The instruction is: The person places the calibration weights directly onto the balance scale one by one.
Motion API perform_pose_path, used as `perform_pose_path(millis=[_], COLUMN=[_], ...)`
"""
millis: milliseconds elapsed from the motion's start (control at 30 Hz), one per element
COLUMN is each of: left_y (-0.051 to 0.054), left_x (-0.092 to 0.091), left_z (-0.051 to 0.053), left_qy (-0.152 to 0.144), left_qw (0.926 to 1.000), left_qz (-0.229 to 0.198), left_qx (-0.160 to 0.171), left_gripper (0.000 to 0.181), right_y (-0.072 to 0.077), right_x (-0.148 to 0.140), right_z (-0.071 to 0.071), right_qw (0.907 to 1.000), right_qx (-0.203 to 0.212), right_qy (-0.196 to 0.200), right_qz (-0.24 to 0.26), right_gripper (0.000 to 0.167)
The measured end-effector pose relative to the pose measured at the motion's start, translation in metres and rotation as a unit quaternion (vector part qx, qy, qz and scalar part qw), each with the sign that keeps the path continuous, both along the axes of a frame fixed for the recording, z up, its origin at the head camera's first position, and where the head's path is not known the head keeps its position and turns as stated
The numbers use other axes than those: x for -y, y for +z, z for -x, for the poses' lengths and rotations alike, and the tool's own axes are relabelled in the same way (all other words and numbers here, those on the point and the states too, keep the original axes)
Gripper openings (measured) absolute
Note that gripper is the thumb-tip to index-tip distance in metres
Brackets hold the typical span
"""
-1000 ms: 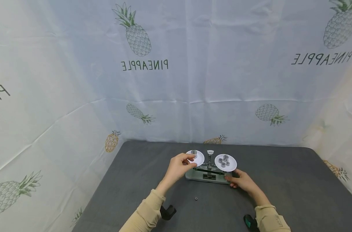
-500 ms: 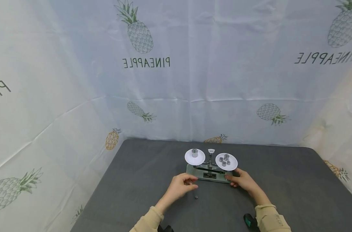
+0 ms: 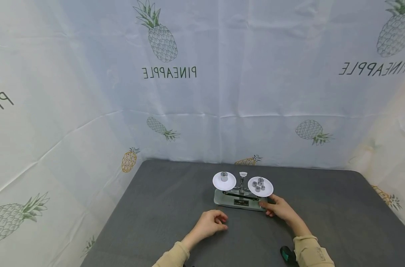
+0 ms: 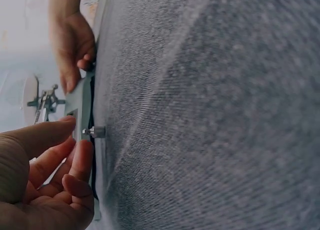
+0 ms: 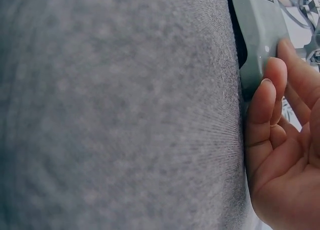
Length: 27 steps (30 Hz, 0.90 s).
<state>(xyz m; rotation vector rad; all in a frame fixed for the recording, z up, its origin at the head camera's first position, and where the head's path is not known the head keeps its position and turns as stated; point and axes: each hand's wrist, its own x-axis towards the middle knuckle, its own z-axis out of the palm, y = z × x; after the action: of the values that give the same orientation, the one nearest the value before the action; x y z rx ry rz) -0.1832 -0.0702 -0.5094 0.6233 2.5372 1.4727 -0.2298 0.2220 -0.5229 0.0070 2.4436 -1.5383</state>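
A balance scale point(image 3: 224, 200) with a green base and two white pans stands on the table. One large metal weight point(image 3: 224, 177) sits on its left pan, and several smaller weights point(image 3: 257, 188) are on the right pan. My right hand point(image 3: 282, 212) holds the right end of the base point(image 5: 257, 49), thumb and fingers at its corner. In front of the scale is my left hand point(image 3: 209, 224), low over the table. Its thumb and fingers stand apart near a small weight point(image 4: 96, 132) that stands on the table; in the head view this weight is hidden.
The table has a dark grey cloth point(image 3: 175, 193). A white curtain point(image 3: 202, 92) with pineapple prints hangs behind it and at the sides. A black strap with a green patch point(image 3: 287, 254) is by the right sleeve.
My left hand has left the left pan, where the large weight now stays, and come down toward me to the small weight on the table. My right hand stays at the scale's base.
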Motion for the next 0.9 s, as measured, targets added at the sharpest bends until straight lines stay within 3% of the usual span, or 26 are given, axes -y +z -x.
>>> perform_pose_path(millis=[333, 633, 900], left_y=[-0.0038, -0.0074, -0.0078], left_x=[-0.0027, -0.0055, -0.0039], left_z=[-0.0004, 0.001, 0.0007], left_qy=[-0.002, -0.007, -0.008], left_qw=[0.9999, 0.9984, 0.9973], left_qz=[0.012, 0.04, 0.054], left_qx=[0.006, -0.04, -0.049], left_gripper=[0.019, 0.01, 0.006], right_y=[0.0, 0.0004, 0.0008], right_x=[-0.0002, -0.0005, 0.0009], right_z=[0.0014, 0.0012, 0.0001], right_qw=[1.0, 0.9999, 0.9999], right_qx=[0.001, -0.001, 0.003], right_qy=[0.003, -0.005, -0.006], right_qz=[0.007, 0.011, 0.01], right_gripper=[0.067, 0.068, 0.071])
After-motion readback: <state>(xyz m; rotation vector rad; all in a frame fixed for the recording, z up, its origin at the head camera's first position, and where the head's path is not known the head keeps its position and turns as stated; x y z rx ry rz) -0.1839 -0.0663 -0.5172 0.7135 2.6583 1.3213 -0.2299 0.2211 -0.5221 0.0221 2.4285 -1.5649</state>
